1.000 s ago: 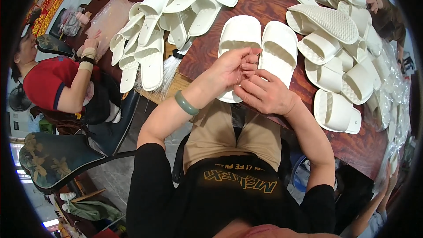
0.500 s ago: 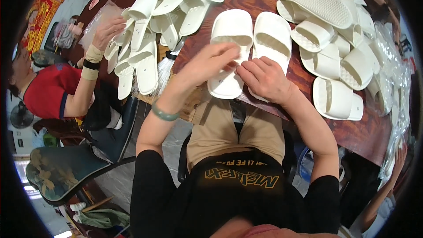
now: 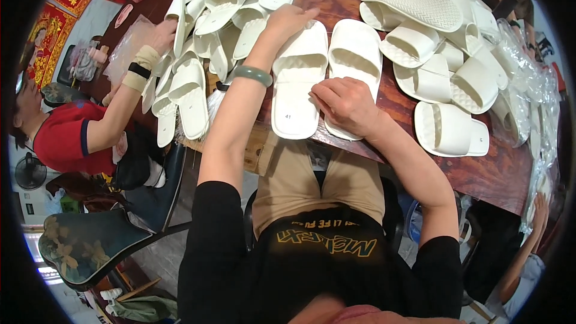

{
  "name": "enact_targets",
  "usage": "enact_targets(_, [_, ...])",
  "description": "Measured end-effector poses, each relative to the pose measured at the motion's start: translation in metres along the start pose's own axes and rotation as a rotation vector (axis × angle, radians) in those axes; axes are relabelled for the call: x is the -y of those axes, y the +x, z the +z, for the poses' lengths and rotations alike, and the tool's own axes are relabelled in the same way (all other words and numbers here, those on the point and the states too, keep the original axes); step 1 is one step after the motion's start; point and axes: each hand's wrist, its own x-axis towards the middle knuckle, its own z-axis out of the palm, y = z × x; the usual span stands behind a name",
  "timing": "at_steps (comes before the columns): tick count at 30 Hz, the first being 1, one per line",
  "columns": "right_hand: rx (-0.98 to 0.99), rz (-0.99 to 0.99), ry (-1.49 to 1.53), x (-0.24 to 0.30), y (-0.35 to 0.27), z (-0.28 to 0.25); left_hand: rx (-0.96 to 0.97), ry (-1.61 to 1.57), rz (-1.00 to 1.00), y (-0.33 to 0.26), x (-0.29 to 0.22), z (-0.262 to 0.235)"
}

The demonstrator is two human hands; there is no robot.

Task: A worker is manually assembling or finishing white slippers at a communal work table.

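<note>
Two white slide slippers lie side by side on the dark red wooden table in front of me, toes pointing away. My left hand (image 3: pixel 291 21) reaches past the toe of the left slipper (image 3: pixel 298 84), its fingers stretched out and holding nothing. Over the heel part of the right slipper (image 3: pixel 356 48), my right hand (image 3: pixel 348 105) is closed, thumb and fingers pressed together near the gap between the pair. Whatever may be in that pinch is hidden or too small to make out.
White slippers are heaped at the left (image 3: pixel 225 9) and right (image 3: pixel 444 54) of the table (image 3: pixel 504 180). Clear plastic bags (image 3: pixel 543 114) hang over the right edge. A co-worker in a red shirt (image 3: pixel 72 126) handles slippers at the left; another person's arm (image 3: pixel 525 258) shows at the lower right.
My left hand has moved up and away from above the left slipper to its toe end. The right hand stays closed over the right slipper. The view has shifted slightly.
</note>
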Motion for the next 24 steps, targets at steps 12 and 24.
enact_targets(12, [-0.144,0.411,0.401,0.009,0.009,-0.019,0.165,-0.606,0.578,0.001,-0.012,0.022])
enact_targets(24, [-0.309,0.715,0.261,0.048,-0.034,-0.037,0.367,-0.383,0.589,0.013,-0.001,0.023])
